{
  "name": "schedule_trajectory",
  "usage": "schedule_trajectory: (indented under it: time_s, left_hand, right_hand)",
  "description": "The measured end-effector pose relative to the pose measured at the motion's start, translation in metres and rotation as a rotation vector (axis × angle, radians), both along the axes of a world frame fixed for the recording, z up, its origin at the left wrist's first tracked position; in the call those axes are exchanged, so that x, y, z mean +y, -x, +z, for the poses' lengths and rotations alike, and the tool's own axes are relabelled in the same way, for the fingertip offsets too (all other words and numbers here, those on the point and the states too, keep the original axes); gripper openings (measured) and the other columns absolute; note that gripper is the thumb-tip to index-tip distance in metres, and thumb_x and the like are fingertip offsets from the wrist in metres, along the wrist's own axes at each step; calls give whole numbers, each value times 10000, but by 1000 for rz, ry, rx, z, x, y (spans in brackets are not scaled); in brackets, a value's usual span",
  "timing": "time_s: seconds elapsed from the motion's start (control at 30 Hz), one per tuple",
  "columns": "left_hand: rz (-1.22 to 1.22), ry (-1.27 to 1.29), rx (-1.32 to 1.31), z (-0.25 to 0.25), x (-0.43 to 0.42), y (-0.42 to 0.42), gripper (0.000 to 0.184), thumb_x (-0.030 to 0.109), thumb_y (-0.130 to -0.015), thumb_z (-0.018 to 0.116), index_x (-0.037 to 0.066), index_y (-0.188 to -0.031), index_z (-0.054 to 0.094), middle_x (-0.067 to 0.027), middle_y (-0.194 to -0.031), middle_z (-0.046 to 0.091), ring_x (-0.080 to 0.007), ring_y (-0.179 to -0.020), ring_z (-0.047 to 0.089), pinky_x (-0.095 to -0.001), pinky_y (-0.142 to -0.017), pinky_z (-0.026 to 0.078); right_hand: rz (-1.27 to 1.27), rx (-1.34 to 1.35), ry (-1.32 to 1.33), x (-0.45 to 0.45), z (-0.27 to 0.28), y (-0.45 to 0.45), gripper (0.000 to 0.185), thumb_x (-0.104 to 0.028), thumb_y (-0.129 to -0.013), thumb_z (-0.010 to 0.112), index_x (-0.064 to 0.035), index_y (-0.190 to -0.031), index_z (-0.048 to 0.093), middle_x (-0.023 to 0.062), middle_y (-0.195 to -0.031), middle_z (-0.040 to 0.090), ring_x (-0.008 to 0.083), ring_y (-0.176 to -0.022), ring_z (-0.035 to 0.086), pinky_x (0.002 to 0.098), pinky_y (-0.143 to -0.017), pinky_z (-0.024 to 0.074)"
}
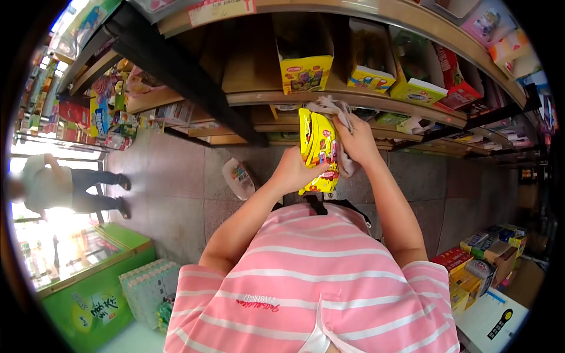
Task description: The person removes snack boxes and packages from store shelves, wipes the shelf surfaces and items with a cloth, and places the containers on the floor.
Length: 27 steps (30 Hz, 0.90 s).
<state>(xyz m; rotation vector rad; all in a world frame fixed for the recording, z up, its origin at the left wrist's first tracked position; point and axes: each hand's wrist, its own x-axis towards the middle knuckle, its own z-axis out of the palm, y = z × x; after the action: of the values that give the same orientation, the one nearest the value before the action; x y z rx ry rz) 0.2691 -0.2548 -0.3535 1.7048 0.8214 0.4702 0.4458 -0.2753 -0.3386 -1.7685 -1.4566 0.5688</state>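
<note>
My left hand (pixel 294 169) is closed around a bright yellow snack bag (pixel 318 138), its thumb across the front. More than one bag may be stacked there; the edges look layered. In my right hand (pixel 358 141) is a greyish-pink cloth (pixel 331 107), bunched up and pressed against the bag's right side and top. Part of the cloth hangs down behind the bag. Both hands are in front of my chest, just short of the shelf. Some fingers of each hand are hidden behind the bag and the cloth.
Ahead, a wooden shelf (pixel 250 97) bears a yellow open box (pixel 306 73) and several other display boxes. A clear plastic container or bag (pixel 238 178) lies on the tiled floor. Left, a person (pixel 65 182) stands beyond a green freezer (pixel 94 300). Cartons (pixel 471 276) are piled lower right.
</note>
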Motion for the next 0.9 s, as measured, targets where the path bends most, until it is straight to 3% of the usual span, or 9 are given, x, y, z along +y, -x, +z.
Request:
schedule_trajectory:
  time_s: [0.03, 0.13, 0.17, 0.27, 0.33, 0.4, 0.57, 0.73, 0.9]
  left_hand:
    - [3, 33, -63, -1, 1, 0, 344, 139, -670, 668, 8, -968, 556, -135, -836, 620, -212, -764, 609, -299, -685, 465]
    - [2, 213, -228, 5, 9, 8, 333, 15, -707, 652, -3, -1016, 529, -52, -928, 606, -112, -828, 564, -281, -744, 465]
    - [6, 214, -273, 5, 14, 10, 346, 9, -713, 648, 3, -1035, 521, -50, -941, 602, -111, -835, 561, -279, -748, 463]
    - [38, 203, -288, 9, 18, 8, 359, 3, -712, 646, 3, -1047, 515, -55, -954, 598, -109, -847, 558, -275, -753, 460]
    - [50, 234, -294, 6, 14, 0, 359, 10, -715, 648, 8, -1050, 517, -54, -952, 597, -111, -851, 557, -274, -751, 460]
    - [148, 359, -341, 11, 12, -5, 320, 35, -757, 612, 13, -1061, 515, -54, -955, 594, -120, -858, 559, -278, -748, 463]
    - [285, 815, -604, 4, 13, -4, 361, 278, -861, 500, 31, -1122, 471, -62, -1036, 555, -145, -921, 542, -285, -750, 455]
    - [226, 816, -656, 10, 12, -1, 325, 101, -796, 581, 29, -1102, 497, -67, -1024, 571, -157, -894, 565, -307, -777, 460]
    - [211, 826, -756, 17, 29, 27, 338, 82, -817, 541, -4, -1135, 464, -97, -1086, 546, -182, -943, 559, -328, -812, 454]
  right_hand:
    - [-41, 175, 105, -4, -5, -11, 284, -268, -786, 513, -51, -953, 589, 197, -915, 583, 386, -865, 531, 361, -721, 436]
    - [-141, 362, 96, -16, -45, -38, 327, -271, -816, 511, 11, -970, 573, 140, -949, 608, 232, -862, 581, 311, -739, 438]
    - [-156, 717, 153, -23, -46, -43, 397, -263, -802, 549, 21, -1079, 519, 91, -983, 591, 151, -873, 550, 275, -766, 425]
    - [-167, 1127, 192, -31, -41, -30, 517, -258, -777, 596, 23, -1178, 428, 86, -1027, 562, 136, -896, 528, 260, -810, 401]
    - [-4, 978, 13, -31, -15, 1, 533, -221, -734, 663, 8, -1157, 432, 66, -1027, 559, 118, -916, 508, 281, -830, 393]
    - [53, 979, 131, -25, -12, 5, 513, -196, -728, 668, 6, -1144, 444, 63, -1016, 563, 121, -916, 514, 277, -834, 395]
    - [37, 1227, 131, -26, -5, -2, 478, -189, -741, 652, -20, -1143, 456, 74, -1034, 567, 152, -935, 545, 294, -829, 415]
    - [19, 1251, 41, -26, -6, -21, 521, -142, -737, 631, -41, -1193, 400, 86, -1099, 528, 180, -1021, 500, 314, -876, 387]
    - [-126, 1375, -1, -45, -5, -74, 483, -55, -677, 577, -5, -1130, 418, 140, -1011, 546, 239, -939, 548, 354, -793, 472]
